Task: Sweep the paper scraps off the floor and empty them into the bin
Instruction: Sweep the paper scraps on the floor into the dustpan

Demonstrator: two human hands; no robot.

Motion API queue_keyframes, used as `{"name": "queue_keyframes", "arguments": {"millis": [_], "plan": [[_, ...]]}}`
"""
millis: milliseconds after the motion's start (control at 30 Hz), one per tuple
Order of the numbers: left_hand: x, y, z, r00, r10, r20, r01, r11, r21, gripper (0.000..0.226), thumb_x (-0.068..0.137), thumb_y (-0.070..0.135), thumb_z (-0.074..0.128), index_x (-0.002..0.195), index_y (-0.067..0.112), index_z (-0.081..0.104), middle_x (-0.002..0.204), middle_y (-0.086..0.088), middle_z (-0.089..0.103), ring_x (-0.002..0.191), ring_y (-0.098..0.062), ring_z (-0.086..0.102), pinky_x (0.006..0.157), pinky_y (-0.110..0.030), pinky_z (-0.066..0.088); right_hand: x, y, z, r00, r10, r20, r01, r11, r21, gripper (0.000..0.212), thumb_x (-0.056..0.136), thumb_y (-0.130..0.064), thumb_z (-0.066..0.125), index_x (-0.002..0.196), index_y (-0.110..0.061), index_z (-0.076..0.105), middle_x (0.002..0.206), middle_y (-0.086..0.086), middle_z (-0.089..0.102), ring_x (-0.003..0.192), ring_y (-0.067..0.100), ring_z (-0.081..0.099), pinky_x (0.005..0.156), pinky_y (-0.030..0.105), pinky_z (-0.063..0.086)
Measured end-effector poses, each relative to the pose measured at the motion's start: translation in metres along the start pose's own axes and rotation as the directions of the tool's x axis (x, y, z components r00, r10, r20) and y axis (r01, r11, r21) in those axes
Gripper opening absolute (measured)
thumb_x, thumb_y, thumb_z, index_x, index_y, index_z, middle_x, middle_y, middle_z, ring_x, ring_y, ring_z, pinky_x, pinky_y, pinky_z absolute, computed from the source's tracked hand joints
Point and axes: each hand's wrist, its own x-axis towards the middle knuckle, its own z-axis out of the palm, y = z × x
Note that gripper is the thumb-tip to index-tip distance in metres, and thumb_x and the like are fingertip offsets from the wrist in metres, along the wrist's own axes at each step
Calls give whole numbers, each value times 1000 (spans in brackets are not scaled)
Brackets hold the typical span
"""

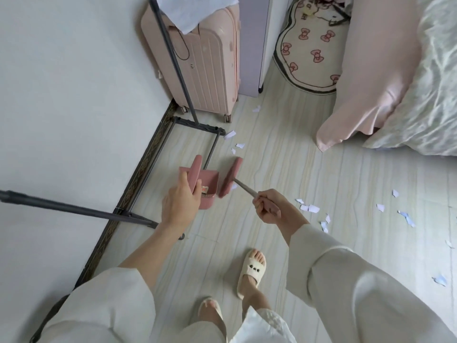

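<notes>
My left hand (181, 199) grips the handle of a pink dustpan (206, 191), which hangs above the floor by the rack's base. My right hand (268, 205) holds the grey handle of a pink broom (231, 177); its head is just right of the dustpan. White paper scraps (309, 208) lie scattered on the pale floor: some beyond the broom near the rack's foot (229, 134), one by the suitcase (256, 109), several to the right (405, 217). No bin is in view.
A dark metal clothes rack (197, 125) stands along the white wall at left. A pink suitcase (205, 63) is behind it. A bed with pink sheet (371, 82) fills the right; a bow-patterned rug (311, 45) lies at the back. My slippered feet (252, 271) are below.
</notes>
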Motion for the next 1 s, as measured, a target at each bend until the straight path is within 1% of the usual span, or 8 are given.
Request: {"name": "queue_keyframes", "arguments": {"millis": [100, 167, 300, 400, 467, 533, 700, 1000], "plan": [[7, 15, 9, 999, -29, 12, 29, 1000, 6, 32, 97, 30, 46, 113, 3, 46, 77, -8, 59, 66, -29, 61, 55, -34, 46, -6, -18, -18, 993, 40, -108, -37, 999, 35, 16, 91, -9, 43, 107, -12, 46, 62, 3, 49, 28, 7, 48, 31, 11, 38], [15, 27, 12, 1000, -19, 9, 19, 1000, 2, 30, 97, 30, 45, 110, 3, 47, 78, -9, 60, 67, -29, 62, 55, -34, 45, -19, -32, -32, 990, 46, -136, -40, 998, 49, 6, 92, -9, 43, 95, -8, 48, 64, 3, 49, 26, 7, 48, 30, 11, 38], [30, 50, 11, 1000, -14, 20, 14, 1000, 8, 29, 98, 30, 44, 108, 4, 46, 75, -7, 57, 63, -26, 59, 52, -31, 41, -36, -52, -46, 974, 32, -226, -23, 999, 45, 13, 91, -5, 41, 80, -6, 48, 67, 1, 51, 24, 8, 48, 30, 11, 41], [40, 58, 7, 1000, -2, 15, 2, 1000, 0, 29, 98, 30, 44, 109, 3, 45, 76, -6, 57, 67, -28, 62, 52, -31, 41, -44, -63, -37, 965, -26, -260, 27, 1000, 2, 9, 90, -1, 42, 89, -5, 51, 72, 7, 50, 22, 10, 48, 30, 14, 42], [50, 62, 4, 1000, 9, 12, -9, 1000, 7, 30, 98, 30, 44, 111, 3, 45, 79, -9, 60, 71, -30, 64, 54, -32, 41, -45, -71, -32, 970, -52, -237, 47, 998, -29, 11, 91, 0, 43, 96, -6, 51, 75, 8, 50, 22, 11, 48, 30, 14, 42], [62, 64, -1, 1000, 15, 11, -15, 1000, 12, 31, 98, 30, 43, 113, 3, 45, 82, -9, 59, 74, -31, 63, 55, -32, 39, -45, -81, -26, 978, -48, -201, 36, 997, -65, 10, 91, -2, 42, 89, -5, 51, 70, 7, 50, 24, 10, 49, 30, 13, 40], [104, 66, -11, 999, 32, 34, -32, 999, -12, 33, 98, 31, 42, 113, 2, 46, 93, -15, 61, 79, -35, 64, 65, -44, 53, -28, -116, 4, 996, -66, -67, 52, 979, -199, 14, 96, -9, 38, 85, -7, 47, 59, 3, 48, 27, 5, 46, 30, 11, 38], [222, 68, -19, 994, -51, 92, 53, 999, -14, 30, 98, 33, 42, 109, 5, 46, 86, -8, 57, 68, -25, 58, 51, -29, 39, 44, -206, 83, 998, -29, 62, 37, 992, -124, 15, 99, -12, 36, 88, -7, 45, 51, 2, 49, 29, 6, 46, 29, 11, 38]]}}
